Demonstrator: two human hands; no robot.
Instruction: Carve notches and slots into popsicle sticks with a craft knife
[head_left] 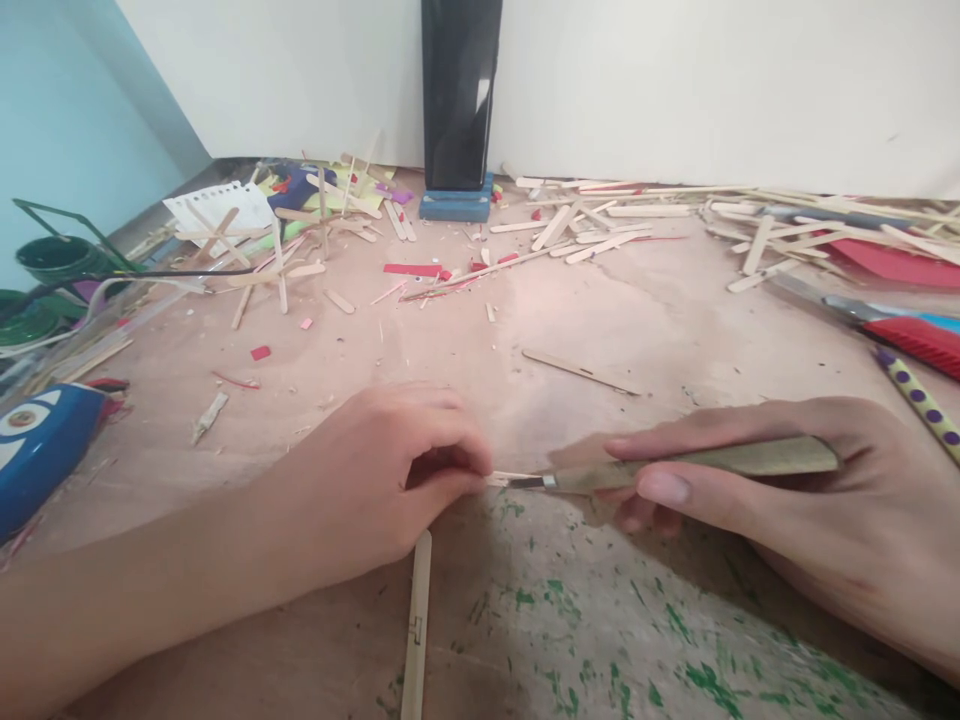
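Observation:
My left hand (pixel 375 470) is closed in a pinch at the centre, thumb and forefinger together on the end of a thin wood strip (pixel 498 480), most of which is hidden. My right hand (pixel 817 510) grips a wooden-handled carving knife (pixel 742 460), pointing left. Its short dark blade meets the strip just right of my left fingertips; whether it cuts in, I cannot tell. Below my left hand lies a popsicle stick (pixel 418 625) with a small pencilled shape on it. Another thin stick (pixel 577 371) lies beyond the two hands.
Upright at the back, a black phone (pixel 459 95) rests in a blue stand (pixel 455 203). Popsicle sticks (pixel 592 235) and scraps litter the far table. A blue tool (pixel 41 440) lies left; a red utility knife (pixel 911 345) and dotted pencil (pixel 922 405) lie right. Green paint marks the near tabletop (pixel 570 600).

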